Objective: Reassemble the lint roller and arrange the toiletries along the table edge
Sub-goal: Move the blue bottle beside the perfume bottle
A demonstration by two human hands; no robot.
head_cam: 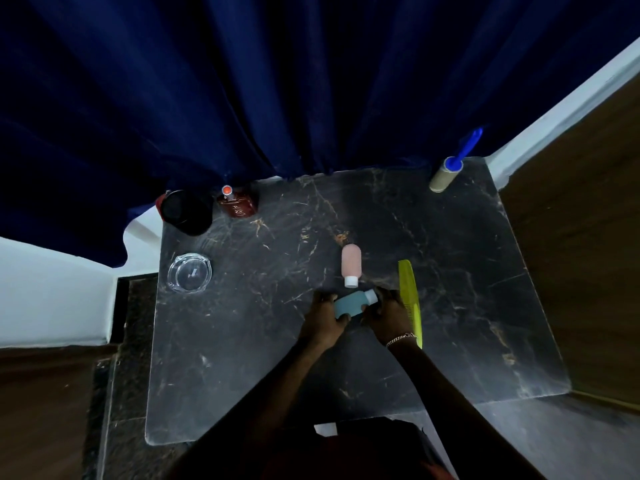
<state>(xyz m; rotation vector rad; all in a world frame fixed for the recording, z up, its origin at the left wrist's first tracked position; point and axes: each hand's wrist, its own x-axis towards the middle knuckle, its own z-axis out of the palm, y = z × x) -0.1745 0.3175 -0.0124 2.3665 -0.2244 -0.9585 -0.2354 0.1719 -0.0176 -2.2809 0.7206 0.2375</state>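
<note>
A small blue bottle (353, 302) with a white cap lies near the middle of the dark marble table (242, 341). Both hands grip it: my left hand (325, 317) at its base, my right hand (388, 315) at the cap end. Just beyond it lies a pink bottle (351, 260) with its white cap toward me. A yellow-green comb (410, 299) lies lengthwise right of my right hand. The lint roller (448, 171), a tan roll on a blue handle, rests at the far right corner against the curtain.
A dark jar (187, 211) and a brown perfume bottle (239, 202) stand at the far left edge. A clear glass ashtray (189, 271) sits near the left edge. A blue curtain (277, 81) hangs behind the table. Wooden panels flank both sides.
</note>
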